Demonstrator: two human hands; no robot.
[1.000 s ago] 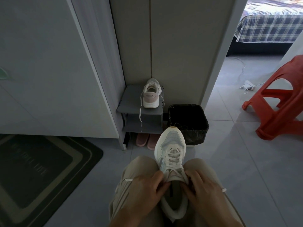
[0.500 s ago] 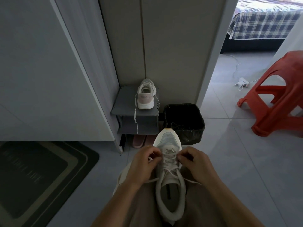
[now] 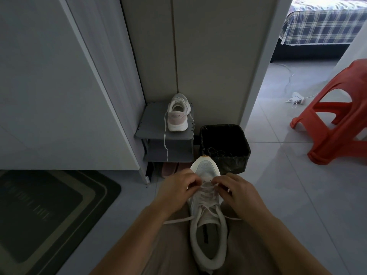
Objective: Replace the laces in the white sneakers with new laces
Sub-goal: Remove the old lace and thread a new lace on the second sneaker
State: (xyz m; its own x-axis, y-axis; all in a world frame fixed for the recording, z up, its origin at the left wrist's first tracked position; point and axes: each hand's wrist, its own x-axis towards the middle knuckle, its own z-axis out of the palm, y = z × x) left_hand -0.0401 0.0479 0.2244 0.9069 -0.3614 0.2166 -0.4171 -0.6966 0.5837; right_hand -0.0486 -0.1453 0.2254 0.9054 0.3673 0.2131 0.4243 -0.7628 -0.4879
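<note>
A person's left hand (image 3: 176,187) and right hand (image 3: 238,190) pinch the white lace (image 3: 206,188) near the toe of a white mesh sneaker (image 3: 207,225) resting on their lap.

I can read nothing on this feed. The mat (image 3: 49,211) has pale lettering (image 3: 33,207) across its dark middle, but it is smeared and dim, and I cannot make out one letter. The sneaker (image 3: 207,241) on the lap has a dark strip (image 3: 206,233) on its insole that looks like a label; any print on it is too small for me to tell. The second sneaker (image 3: 178,114), on the shelf (image 3: 151,124), has a pinkish oval mark (image 3: 176,115) on its heel. I get only its shape, no letters.
</note>
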